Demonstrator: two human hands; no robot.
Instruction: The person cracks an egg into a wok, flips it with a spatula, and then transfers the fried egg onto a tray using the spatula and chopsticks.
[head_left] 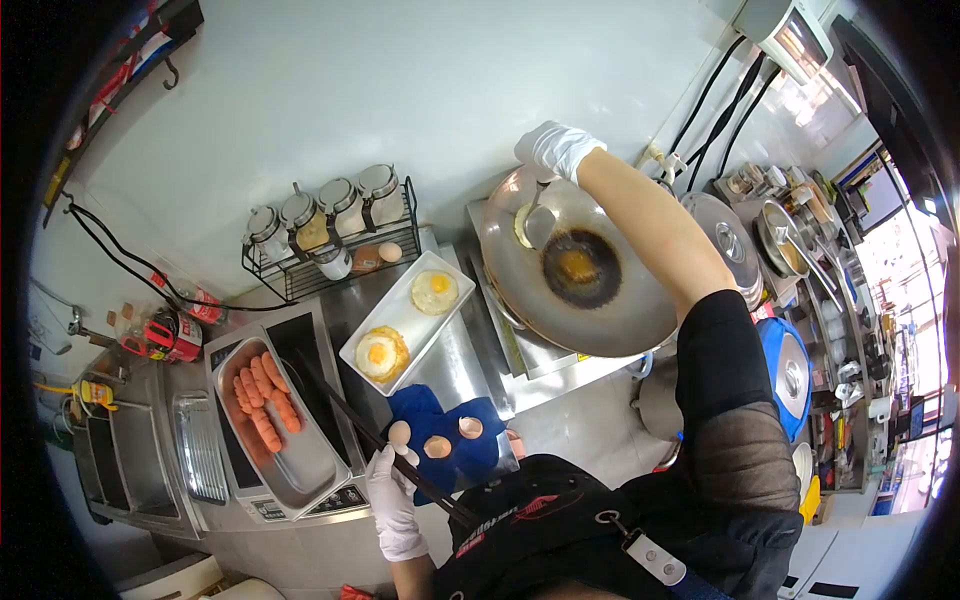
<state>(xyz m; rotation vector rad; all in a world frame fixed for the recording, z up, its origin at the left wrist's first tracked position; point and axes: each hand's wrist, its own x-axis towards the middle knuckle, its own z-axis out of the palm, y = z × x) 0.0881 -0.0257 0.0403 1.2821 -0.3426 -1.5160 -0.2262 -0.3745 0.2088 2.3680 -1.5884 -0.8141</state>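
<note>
My right hand (560, 150), in a white glove, closes round the handle of a ladle (540, 228) at the far rim of the wok (640, 315). The ladle's bowl rests against the sloping wall beside a pale piece of egg (522, 225). Yellowish liquid (577, 266) pools in the dark bottom. My left hand (392, 505), also gloved, has its fingertips closed at a pale egg (400, 433), above a dark strip. Close by, open eggshells (437, 447) lie on a blue cloth (470, 470). Two fried eggs (382, 352) lie in a white tray (357, 347).
Sausages (262, 385) fill part of a steel pan (310, 480) at the left. Behind the tray, a wire rack (290, 285) carries seasoning jars (340, 205) and an egg (390, 252). A lidded pot (725, 240) stands right of the wok.
</note>
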